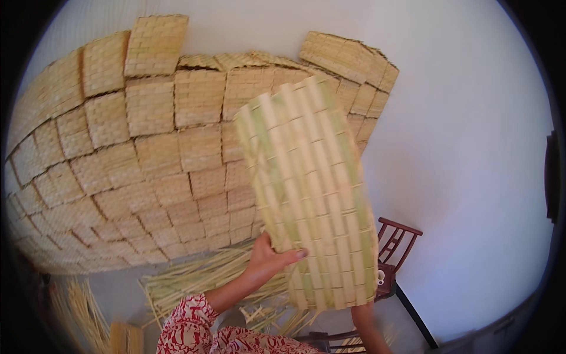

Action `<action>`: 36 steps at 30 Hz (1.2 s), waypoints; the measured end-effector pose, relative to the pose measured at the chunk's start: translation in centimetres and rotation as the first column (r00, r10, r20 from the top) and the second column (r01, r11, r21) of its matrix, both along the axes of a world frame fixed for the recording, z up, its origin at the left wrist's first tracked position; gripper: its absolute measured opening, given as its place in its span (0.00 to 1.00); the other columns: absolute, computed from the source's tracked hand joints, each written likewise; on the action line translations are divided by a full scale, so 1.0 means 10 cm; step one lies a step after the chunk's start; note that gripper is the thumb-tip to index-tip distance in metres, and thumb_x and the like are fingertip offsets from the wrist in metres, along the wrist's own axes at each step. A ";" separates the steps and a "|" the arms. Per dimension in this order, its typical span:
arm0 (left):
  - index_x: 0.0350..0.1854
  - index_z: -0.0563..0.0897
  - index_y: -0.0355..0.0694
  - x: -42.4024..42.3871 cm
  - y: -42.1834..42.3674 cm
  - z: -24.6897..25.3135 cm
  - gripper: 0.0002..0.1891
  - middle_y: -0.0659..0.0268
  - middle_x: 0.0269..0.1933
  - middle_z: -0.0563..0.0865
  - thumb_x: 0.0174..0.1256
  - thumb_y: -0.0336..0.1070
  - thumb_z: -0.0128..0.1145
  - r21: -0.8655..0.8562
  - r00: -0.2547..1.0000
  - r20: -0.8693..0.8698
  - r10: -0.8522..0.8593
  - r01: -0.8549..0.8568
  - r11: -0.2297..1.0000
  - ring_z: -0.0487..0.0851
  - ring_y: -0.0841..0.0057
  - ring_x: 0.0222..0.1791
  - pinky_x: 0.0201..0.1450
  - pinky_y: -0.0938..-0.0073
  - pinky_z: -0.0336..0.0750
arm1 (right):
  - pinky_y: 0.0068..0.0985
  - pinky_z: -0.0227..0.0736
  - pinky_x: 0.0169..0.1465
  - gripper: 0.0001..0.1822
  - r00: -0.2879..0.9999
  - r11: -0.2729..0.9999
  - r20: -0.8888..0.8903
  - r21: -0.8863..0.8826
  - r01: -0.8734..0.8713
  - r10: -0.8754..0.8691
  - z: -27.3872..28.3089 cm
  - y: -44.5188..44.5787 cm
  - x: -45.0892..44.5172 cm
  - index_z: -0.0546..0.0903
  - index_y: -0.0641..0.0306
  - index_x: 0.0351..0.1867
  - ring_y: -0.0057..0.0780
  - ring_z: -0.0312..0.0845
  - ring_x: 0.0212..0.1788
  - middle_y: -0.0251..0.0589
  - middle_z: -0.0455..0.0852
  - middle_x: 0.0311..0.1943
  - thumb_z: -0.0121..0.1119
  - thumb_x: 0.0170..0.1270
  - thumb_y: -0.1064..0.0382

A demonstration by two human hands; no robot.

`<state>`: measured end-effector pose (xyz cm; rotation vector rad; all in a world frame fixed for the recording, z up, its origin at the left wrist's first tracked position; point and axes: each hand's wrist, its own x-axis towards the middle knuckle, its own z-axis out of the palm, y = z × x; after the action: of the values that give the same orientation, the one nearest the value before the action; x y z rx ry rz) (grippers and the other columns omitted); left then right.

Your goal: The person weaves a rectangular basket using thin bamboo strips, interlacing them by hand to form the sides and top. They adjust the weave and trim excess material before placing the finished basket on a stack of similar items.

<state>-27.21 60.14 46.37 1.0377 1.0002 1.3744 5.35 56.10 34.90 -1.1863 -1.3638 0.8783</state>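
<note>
A tall woven piece of flat pale and green plant strips point(309, 190), perhaps a basket, is held up in front of me, slightly tilted. My left hand point(274, 256) grips its lower left side, thumb lying across the front face and fingers behind. At the lower right corner my right hand point(363, 313) goes up behind or inside the bottom edge. Only its wrist side shows; the fingers are hidden by the weave.
A high stack of woven rectangular baskets point(154, 150) stands along the white wall point(433, 146). Loose long strips point(199, 274) lie across the floor, with another bundle point(84, 305) at the left. A dark red small chair point(398, 248) stands at the right.
</note>
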 end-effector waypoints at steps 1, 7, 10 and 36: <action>0.64 0.74 0.26 -0.07 0.21 0.18 0.40 0.52 0.55 0.87 0.53 0.43 0.82 0.117 1.000 0.007 -0.001 0.001 0.993 0.87 0.69 0.52 0.56 0.68 0.83 | 0.37 0.66 0.75 0.33 0.998 0.999 -0.064 0.046 0.011 -0.008 -0.08 0.24 -0.02 0.59 0.60 0.81 0.37 0.66 0.75 0.45 0.67 0.76 0.56 0.80 0.62; 0.63 0.73 0.26 -0.49 1.68 1.47 0.45 0.50 0.58 0.83 0.49 0.49 0.84 0.513 0.999 -0.034 -0.015 0.031 0.858 0.83 0.68 0.58 0.63 0.65 0.79 | 0.41 0.62 0.77 0.25 0.233 0.870 0.838 0.468 0.156 -0.492 0.94 1.51 -0.32 0.68 0.61 0.77 0.45 0.64 0.77 0.48 0.69 0.76 0.49 0.82 0.64; 0.61 0.74 0.26 -0.69 2.26 2.21 0.46 0.51 0.55 0.85 0.46 0.49 0.85 0.526 0.999 -0.013 -0.032 0.034 0.850 0.86 0.68 0.53 0.59 0.66 0.81 | 0.42 0.69 0.74 0.22 0.957 0.922 0.108 0.315 0.223 -0.269 1.67 2.12 -0.86 0.71 0.63 0.73 0.45 0.68 0.74 0.48 0.71 0.74 0.47 0.83 0.61; 0.57 0.84 0.43 -0.91 5.83 4.28 0.34 0.62 0.53 0.88 0.55 0.62 0.76 0.467 0.944 -0.042 0.328 -0.271 0.841 0.83 0.70 0.54 0.62 0.57 0.71 | 0.39 0.76 0.64 0.59 0.967 0.872 0.167 0.424 -0.246 0.192 4.43 5.82 -1.69 0.41 0.57 0.86 0.44 0.76 0.67 0.54 0.67 0.76 0.60 0.70 0.29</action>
<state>-36.35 118.45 89.15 1.3656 0.9789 1.8877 -11.52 114.28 79.24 -0.7479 -1.7134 0.6087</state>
